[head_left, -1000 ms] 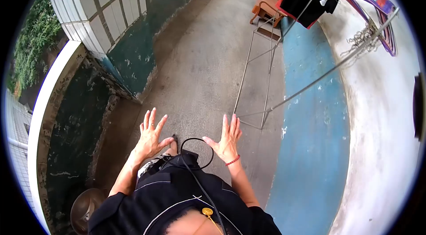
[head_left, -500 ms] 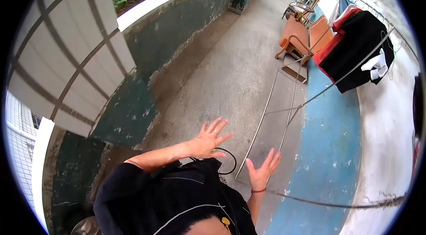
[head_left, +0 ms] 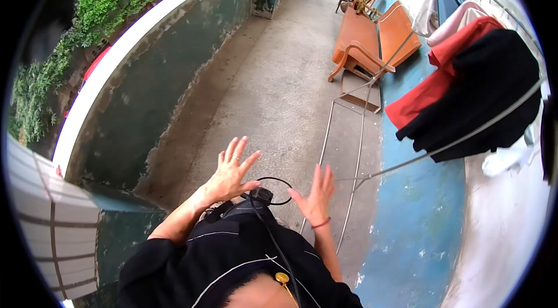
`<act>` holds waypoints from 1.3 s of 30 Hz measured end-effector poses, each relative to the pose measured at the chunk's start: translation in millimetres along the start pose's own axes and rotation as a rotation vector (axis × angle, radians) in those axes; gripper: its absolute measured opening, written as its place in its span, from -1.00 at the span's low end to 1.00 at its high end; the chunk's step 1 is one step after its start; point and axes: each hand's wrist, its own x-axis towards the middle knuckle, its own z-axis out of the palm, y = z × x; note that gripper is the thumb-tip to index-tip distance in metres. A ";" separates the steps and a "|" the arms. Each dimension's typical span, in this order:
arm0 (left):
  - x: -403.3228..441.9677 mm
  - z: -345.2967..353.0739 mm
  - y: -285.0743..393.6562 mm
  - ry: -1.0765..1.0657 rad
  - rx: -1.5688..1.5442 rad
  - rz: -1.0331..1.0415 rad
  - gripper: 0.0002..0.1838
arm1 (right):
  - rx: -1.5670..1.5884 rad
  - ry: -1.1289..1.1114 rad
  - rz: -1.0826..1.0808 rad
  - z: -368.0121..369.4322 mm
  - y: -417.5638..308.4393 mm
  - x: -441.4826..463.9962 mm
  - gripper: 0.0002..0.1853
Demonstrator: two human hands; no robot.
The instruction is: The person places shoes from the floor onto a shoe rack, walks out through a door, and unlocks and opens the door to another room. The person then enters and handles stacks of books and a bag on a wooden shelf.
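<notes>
On the grey concrete walkway (head_left: 261, 90), a thin metal-rod rack (head_left: 465, 138) stands near my right grip (head_left: 314, 204). That one and my left grip (head_left: 228, 180) are spread and empty; between them a thin black cable loop (head_left: 273, 178), probably light, springy, best pinched along its curve. My left grip, earlier angled across, now points forward.

Bench (head_left: 354, 36): wood-looking, smooth, slight sheen. Rack (head_left: 505, 113), in front of bench: thin metal rods, smooth, dull shine. Clothes (head_left: 485, 93), right of bench: plain matt cloth. Floor (head_left: 273, 70), left of bench: rough matt concrete. Low wall (head_left: 157, 93), farther left of bench: painted, flaking, rough.
</notes>
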 end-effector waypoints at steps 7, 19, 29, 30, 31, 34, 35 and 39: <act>167.8 7.4 -127.5 -0.039 -0.021 -0.166 -0.22 | 0.051 -0.055 -0.148 62.5 2.0 238.8 0.04; 567.4 -45.2 -249.1 -0.120 -0.037 0.190 -0.22 | -0.013 0.137 0.146 87.7 100.8 558.0 0.03; 897.5 -36.0 -342.9 -0.127 0.026 0.219 -0.21 | -0.043 0.221 0.293 122.6 235.4 847.5 0.04; 923.1 -42.4 -355.0 -0.133 0.016 0.183 -0.21 | -0.028 0.222 0.294 127.4 241.9 882.6 0.04; 951.8 -50.2 -367.5 -0.110 0.033 0.157 -0.21 | -0.021 0.184 0.254 124.8 244.4 929.6 0.05; 1019.3 -67.5 -411.5 -0.010 0.011 0.037 -0.21 | -0.036 0.079 0.148 122.2 237.7 1055.5 0.06; 1037.9 -70.7 -425.5 0.000 -0.003 -0.019 -0.21 | -0.019 0.063 0.057 129.3 238.2 1093.2 0.07; 1126.2 -75.4 -493.4 -0.051 0.015 -0.225 -0.21 | 0.038 -0.019 -0.103 168.9 239.2 1237.8 0.08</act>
